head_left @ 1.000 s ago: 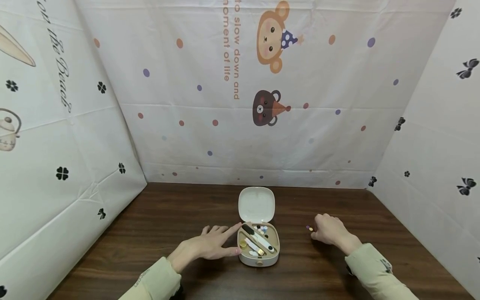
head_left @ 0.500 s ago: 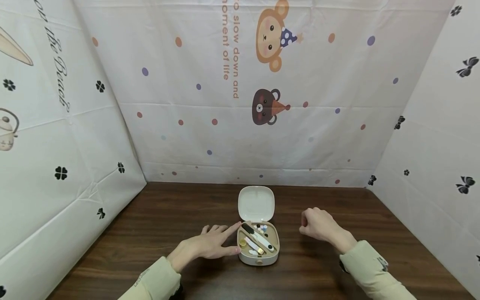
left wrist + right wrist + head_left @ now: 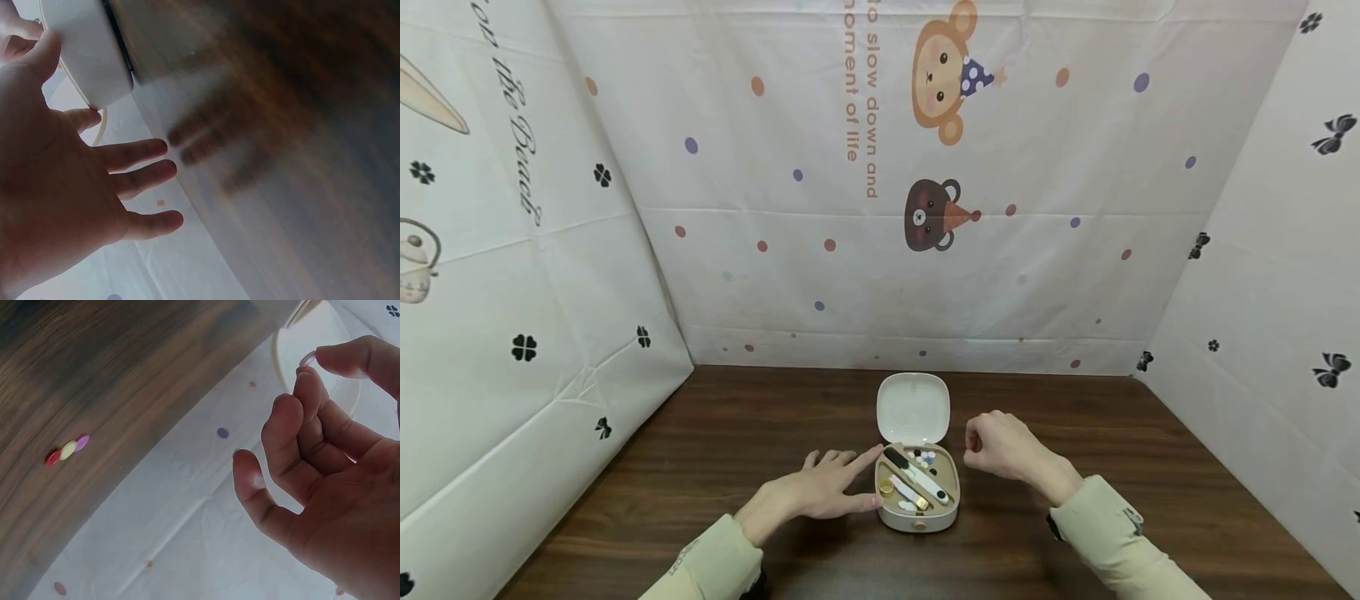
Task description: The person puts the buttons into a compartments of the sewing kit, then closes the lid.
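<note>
My right hand (image 3: 1003, 446) is just right of an open white case (image 3: 917, 522). Its thumb and index finger pinch a small pale-lilac button (image 3: 307, 359), seen edge-on in the right wrist view. My left hand (image 3: 820, 490) lies at the left side of the case, fingers spread, index fingertip and thumb touching its rim. Inside the beige tray lie a black-and-white slim tool (image 3: 916, 475), a white stick with a gold end (image 3: 910, 493), a gold ring-like piece (image 3: 886, 487) and several small coloured buttons (image 3: 923, 457).
The raised white lid (image 3: 913, 408) leans back behind the case. A red button (image 3: 53, 457), a yellow button (image 3: 69, 450) and a purple button (image 3: 82, 442) lie in a row on the dark wooden table (image 3: 775, 400). Printed white cloth (image 3: 760, 292) walls the back and sides.
My right hand has lifted off the table at the right and moved left to beside the case, carrying the button. My left hand stays at the case's rim.
</note>
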Motion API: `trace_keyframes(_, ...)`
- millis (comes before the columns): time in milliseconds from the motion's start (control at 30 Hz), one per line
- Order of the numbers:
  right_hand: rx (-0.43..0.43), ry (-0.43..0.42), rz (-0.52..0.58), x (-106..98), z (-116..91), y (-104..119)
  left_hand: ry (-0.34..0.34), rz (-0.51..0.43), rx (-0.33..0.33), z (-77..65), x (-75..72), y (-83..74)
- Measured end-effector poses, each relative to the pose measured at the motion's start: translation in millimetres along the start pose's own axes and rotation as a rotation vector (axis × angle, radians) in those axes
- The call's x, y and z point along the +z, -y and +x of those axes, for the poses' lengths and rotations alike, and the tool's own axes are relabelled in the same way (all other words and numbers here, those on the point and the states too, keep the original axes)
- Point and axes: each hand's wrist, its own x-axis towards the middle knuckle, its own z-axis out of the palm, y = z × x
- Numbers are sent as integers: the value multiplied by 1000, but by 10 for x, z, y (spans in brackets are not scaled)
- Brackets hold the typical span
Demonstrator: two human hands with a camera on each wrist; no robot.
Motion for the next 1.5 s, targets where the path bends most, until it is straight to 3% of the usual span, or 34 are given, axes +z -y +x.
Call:
trace_keyframes(833, -102, 27, 66, 247, 195, 228, -4, 7, -3, 5, 4, 9)
trace_keyframes(1500, -187, 35, 17, 194, 89, 231, 11, -3, -8, 3, -20, -1)
